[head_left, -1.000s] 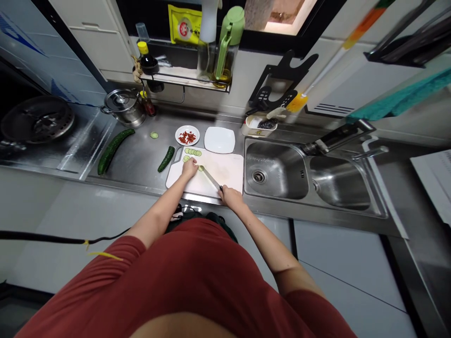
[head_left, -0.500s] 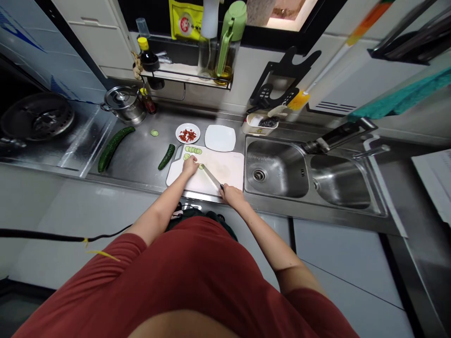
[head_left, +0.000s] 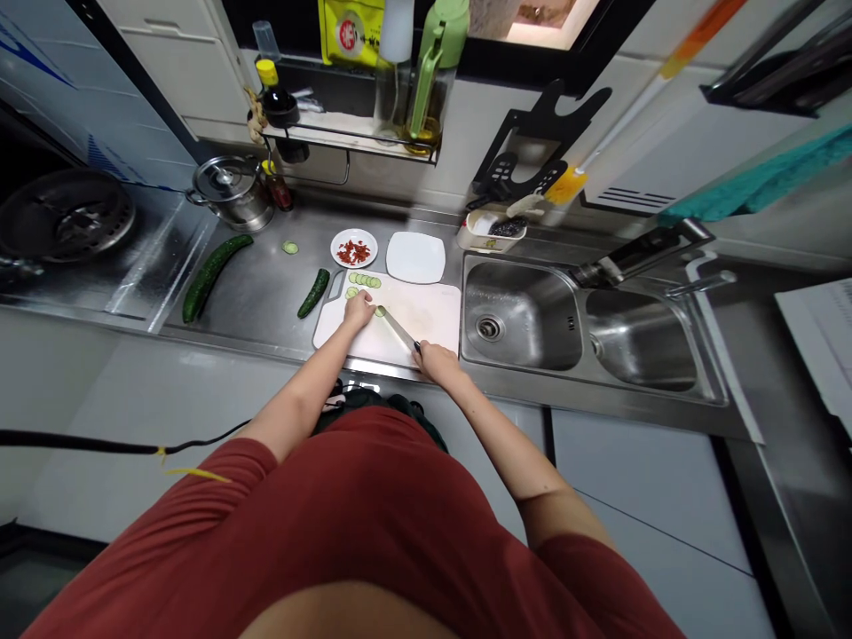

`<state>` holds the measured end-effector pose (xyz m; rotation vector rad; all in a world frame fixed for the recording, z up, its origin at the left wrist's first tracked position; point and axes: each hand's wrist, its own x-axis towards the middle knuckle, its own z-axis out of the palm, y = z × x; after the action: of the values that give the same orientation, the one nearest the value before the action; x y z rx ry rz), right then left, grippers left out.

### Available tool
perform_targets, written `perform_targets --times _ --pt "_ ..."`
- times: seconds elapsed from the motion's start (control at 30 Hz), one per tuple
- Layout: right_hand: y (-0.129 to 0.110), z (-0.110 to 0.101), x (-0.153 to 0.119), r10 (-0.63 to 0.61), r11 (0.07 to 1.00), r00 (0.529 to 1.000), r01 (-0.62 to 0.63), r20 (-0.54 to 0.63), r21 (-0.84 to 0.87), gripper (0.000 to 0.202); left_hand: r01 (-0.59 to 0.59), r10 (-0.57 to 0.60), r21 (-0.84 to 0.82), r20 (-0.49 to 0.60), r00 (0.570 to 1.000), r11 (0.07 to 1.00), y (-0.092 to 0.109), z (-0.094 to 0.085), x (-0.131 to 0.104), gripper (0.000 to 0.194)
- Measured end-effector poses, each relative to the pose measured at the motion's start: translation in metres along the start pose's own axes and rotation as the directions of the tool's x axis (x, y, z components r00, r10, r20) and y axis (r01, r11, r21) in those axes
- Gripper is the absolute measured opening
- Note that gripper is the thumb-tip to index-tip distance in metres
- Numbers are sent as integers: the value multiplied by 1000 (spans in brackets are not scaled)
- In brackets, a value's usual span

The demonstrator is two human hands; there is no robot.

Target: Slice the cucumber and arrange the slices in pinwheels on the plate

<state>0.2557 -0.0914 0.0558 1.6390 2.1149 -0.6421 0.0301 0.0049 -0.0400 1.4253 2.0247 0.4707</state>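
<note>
My right hand [head_left: 437, 361] is closed round the black handle of a kitchen knife [head_left: 399, 331]. Its blade points up and left across the white cutting board [head_left: 432, 311]. By the blade's tip lies a cucumber slice [head_left: 380, 311]. My left hand [head_left: 358, 310] rests low over the board, fingers curled and drawn together; what they hold, if anything, is hidden. Just beyond it is a row of overlapping cucumber slices [head_left: 365, 280], with another slice [head_left: 352, 292] peeking out above the knuckles. A short piece of cucumber [head_left: 313, 294] lies left of the board.
Behind the board stand a plate of chopped red pieces [head_left: 365, 261] and a white square plate [head_left: 416, 257]. A whole cucumber [head_left: 214, 277] and a lidded pot [head_left: 232, 191] are to the left. A double sink [head_left: 525, 355] adjoins the board's right side.
The view has shifted slightly. Both hands and the knife stay nearly in place over the board, and the slices lie as before.
</note>
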Motion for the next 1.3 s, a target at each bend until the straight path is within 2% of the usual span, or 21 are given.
perform_targets --times 0.93,1.3 --pt "-3 -6 3 3 1000 1000 -3 17 10 39 0 0 7 -6 1000 1000 0 1 2 18" --pt "8 4 -14 22 1000 1000 -22 7 -12 38 -11 11 9 -14 1000 1000 -2 2 3 18"
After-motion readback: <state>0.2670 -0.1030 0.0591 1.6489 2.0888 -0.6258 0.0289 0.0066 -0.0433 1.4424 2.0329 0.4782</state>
